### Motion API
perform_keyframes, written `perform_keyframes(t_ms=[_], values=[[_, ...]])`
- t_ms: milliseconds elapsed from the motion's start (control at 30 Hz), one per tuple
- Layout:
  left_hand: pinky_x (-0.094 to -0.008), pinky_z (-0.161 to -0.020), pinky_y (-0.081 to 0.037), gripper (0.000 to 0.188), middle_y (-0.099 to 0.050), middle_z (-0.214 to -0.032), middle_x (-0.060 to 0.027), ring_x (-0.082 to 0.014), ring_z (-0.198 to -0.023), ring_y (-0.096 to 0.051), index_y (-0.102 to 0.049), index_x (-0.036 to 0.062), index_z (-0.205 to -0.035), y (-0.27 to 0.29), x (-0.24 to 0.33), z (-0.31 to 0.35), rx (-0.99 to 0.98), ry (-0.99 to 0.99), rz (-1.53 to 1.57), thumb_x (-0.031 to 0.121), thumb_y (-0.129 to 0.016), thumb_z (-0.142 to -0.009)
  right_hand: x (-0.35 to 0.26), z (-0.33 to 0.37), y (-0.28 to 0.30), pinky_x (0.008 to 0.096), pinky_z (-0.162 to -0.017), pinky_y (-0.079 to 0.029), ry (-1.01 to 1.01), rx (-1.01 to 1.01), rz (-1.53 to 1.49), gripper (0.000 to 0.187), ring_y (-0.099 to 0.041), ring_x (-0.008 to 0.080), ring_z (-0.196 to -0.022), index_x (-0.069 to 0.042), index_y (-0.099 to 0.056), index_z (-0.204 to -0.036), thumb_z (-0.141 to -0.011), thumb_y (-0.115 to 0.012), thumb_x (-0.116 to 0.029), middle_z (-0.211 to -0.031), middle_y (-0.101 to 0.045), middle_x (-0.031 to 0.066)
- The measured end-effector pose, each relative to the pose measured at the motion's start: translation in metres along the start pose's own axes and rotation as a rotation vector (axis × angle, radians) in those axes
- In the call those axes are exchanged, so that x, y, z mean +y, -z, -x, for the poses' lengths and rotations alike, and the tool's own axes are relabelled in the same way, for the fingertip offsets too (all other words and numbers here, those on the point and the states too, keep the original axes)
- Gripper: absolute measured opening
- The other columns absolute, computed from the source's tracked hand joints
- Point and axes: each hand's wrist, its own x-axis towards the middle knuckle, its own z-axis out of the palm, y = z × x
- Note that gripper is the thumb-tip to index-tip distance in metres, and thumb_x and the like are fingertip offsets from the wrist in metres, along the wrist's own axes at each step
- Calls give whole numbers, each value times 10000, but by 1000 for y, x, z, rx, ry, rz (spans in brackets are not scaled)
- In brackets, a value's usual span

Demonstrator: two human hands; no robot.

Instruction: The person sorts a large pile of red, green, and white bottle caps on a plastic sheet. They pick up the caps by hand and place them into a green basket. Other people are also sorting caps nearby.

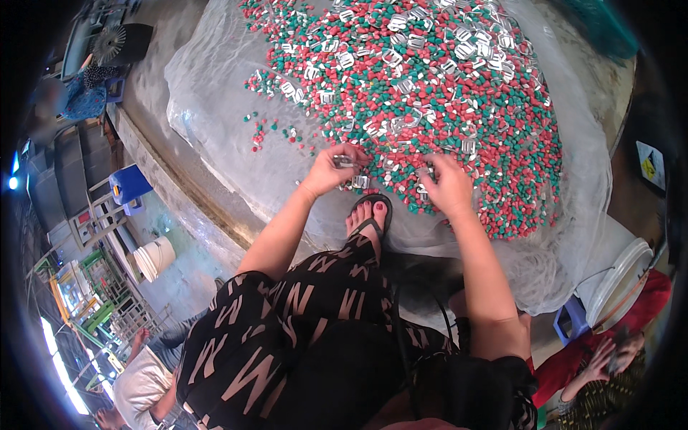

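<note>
A wide heap of small red, green and white pellets (pixel 502 143) spreads before me on a pale mesh sheet (pixel 208 79), with several flat silver slotted metal buckles (pixel 345 59) scattered through it. My left hand (pixel 331 170) is closed at the near left edge of the heap, its fingers pinching a silver metal buckle (pixel 344 162). Just below it, another buckle (pixel 360 182) lies on the sheet. Over the near side of the pellets, my right hand (pixel 450 185) has its thumb and fingers bent round a metal buckle (pixel 428 173), partly hidden by the fingers.
My sandalled foot (pixel 369 218) rests at the sheet's near edge. At right stands a white bucket (pixel 622 287), beside a person with a red sleeve (pixel 648 292). A low concrete edge (pixel 179 183), a blue bin (pixel 129 184) and stacked white buckets (pixel 154 258) are on the left.
</note>
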Motion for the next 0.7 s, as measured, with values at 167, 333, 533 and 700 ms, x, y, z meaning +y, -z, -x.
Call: perform_keyframes(t_ms=[167,333,533,700], values=[[-307,-734,-522,226,-646,-943,-76,-185,-865,-626,-638,56,-955,12,2,7,-10,83,-384,4,-666,-737,6,4,-25,408,-642,-511,3,35,250,214,-623,286,-763,-137,-632,-945,-759,-689,-226,-865,-540,79],[-372,-665,-500,267,-576,-846,-31,-251,-819,-608,-665,168,-896,-6,-24,21,50,-89,-1265,234,-761,-655,21,-9,-4,357,-603,-473,-22,240,-163,78,-585,223,-686,-48,-599,-768,-731,-648,-97,-784,-534,80],[-342,-683,-512,200,-602,-914,-41,-199,-871,-622,-628,99,-859,-2,-28,13,18,-55,-817,57,-710,-681,40,-10,18,243,-601,-423,-357,-191,-1038,110,-522,118,-653,-23,-445,-718,-701,-517,59,-743,-535,35],[-301,-754,-489,131,-646,-959,-71,-127,-869,-606,-609,18,-819,-18,19,-4,-59,261,155,9,-703,-729,6,5,-7,333,-649,-480,31,46,-70,201,-596,211,-693,-84,-547,-901,-719,-590,-9,-754,-543,87]])
